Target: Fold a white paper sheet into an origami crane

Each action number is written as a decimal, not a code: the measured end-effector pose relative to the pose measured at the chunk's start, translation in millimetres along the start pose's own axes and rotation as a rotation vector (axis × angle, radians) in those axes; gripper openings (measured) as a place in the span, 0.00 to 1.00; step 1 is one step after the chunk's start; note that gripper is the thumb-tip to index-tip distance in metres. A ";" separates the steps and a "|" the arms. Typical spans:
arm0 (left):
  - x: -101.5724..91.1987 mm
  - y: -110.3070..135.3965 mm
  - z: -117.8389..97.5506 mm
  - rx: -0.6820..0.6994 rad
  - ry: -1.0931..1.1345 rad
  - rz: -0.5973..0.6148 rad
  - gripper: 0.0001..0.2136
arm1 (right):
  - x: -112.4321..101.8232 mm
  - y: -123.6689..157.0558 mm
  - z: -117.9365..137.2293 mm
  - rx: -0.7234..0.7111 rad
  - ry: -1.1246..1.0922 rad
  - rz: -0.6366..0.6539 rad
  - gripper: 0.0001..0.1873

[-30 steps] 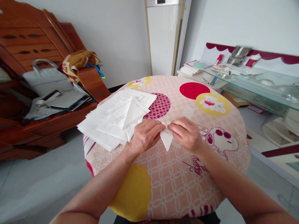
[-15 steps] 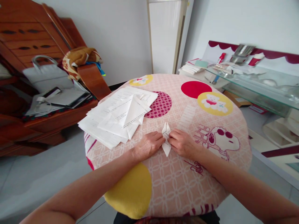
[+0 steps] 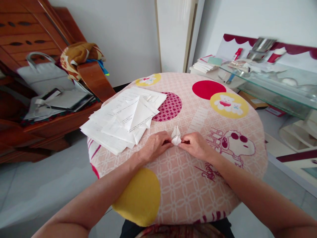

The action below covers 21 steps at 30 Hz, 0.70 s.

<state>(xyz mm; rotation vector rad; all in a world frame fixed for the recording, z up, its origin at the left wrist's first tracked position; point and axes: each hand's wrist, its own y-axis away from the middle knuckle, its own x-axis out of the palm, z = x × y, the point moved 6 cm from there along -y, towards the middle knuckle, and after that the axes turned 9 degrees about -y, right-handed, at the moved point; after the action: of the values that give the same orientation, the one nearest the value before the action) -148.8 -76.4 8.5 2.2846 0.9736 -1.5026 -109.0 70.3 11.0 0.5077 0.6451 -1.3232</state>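
Folded paper (image 3: 176, 137) at the desk (image 3: 178, 188), between the two hands. The left hand (image 3: 158, 144) pinches its left edge; the right hand (image 3: 195, 144) pinches its right edge. Two narrow points face the far side. The fingers cover both side edges, and the print is too small to read. Whether the piece touches the cloth cannot be told. Far left: loose sheets (image 3: 104, 132), their lower layers largely hidden.
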 end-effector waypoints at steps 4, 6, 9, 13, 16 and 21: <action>-1.7 -6.9 2.7 -0.076 0.015 0.084 0.05 | -1.4 -4.0 -2.4 0.064 -0.027 0.002 0.15; -2.7 -9.4 3.5 -0.114 0.005 0.101 0.05 | -0.5 -5.9 -4.4 0.073 -0.032 0.005 0.16; -3.6 -11.9 4.9 -0.154 -0.020 0.112 0.06 | 1.1 -8.9 -7.6 0.100 -0.035 0.014 0.14; -3.9 -13.2 6.2 -0.169 -0.030 0.108 0.08 | 1.3 -10.8 -8.4 0.122 -0.022 0.017 0.12; -3.8 -13.3 7.4 -0.190 -0.056 0.113 0.09 | 0.4 -10.7 -7.4 0.125 -0.030 0.008 0.10; -3.2 -14.5 8.0 -0.217 -0.075 0.112 0.10 | 0.6 -11.1 -7.3 0.145 -0.002 0.004 0.11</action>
<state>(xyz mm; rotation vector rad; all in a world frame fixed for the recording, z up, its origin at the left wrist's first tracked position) -164.7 -71.1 10.0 2.0804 0.9222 -1.3552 -121.0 72.8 5.5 0.6243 0.5484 -1.3724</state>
